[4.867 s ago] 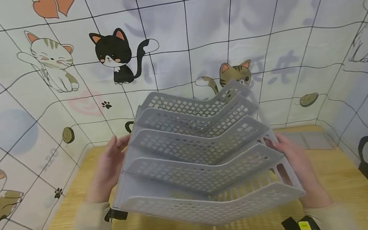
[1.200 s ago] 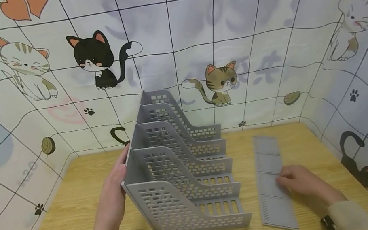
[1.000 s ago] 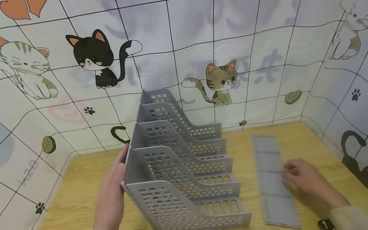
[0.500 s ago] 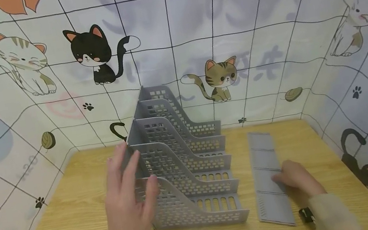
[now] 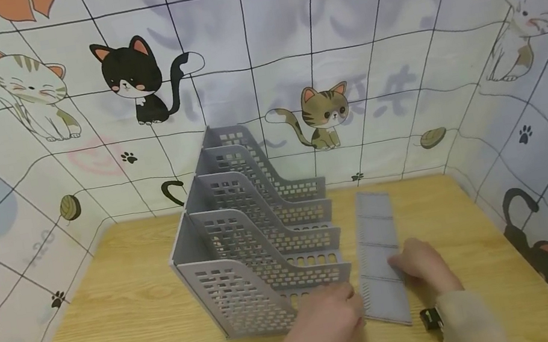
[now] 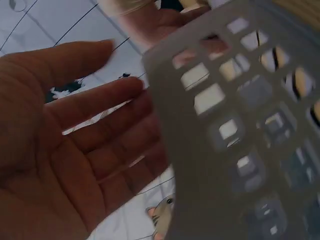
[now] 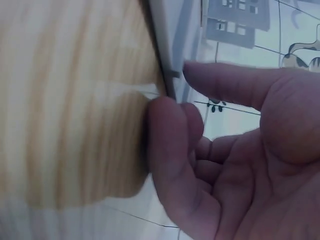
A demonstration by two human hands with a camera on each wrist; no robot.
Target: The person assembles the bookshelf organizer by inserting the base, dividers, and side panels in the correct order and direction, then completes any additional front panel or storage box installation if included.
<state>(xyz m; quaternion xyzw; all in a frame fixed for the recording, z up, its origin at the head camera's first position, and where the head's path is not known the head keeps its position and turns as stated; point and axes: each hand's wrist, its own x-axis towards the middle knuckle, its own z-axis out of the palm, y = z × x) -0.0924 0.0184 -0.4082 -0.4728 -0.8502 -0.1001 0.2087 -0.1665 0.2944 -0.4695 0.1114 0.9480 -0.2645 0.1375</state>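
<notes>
A grey plastic file rack (image 5: 234, 288) with perforated, stepped dividers stands upright on the table. To its right lies a long flat grey panel (image 5: 379, 256), creased across into several sections. My right hand (image 5: 428, 266) pinches the panel's right edge; in the right wrist view the thumb is on one side of that panel edge (image 7: 170, 45) and the curled index finger on the other. My left hand (image 5: 323, 327) is at the rack's front right corner, hiding it in the head view. In the left wrist view its fingers (image 6: 95, 107) extend beside a perforated divider (image 6: 195, 135), gripping nothing.
The wood-grain table (image 5: 101, 311) reaches back to a cat-patterned tiled cloth (image 5: 249, 28) that encloses the back and both sides. Black wrist gear (image 5: 430, 319) sits at the right cuff.
The rack was lifted and tilted in both hands, and now stands on the table. My left hand has left its back for the front right corner. The right hand has moved left with the panel.
</notes>
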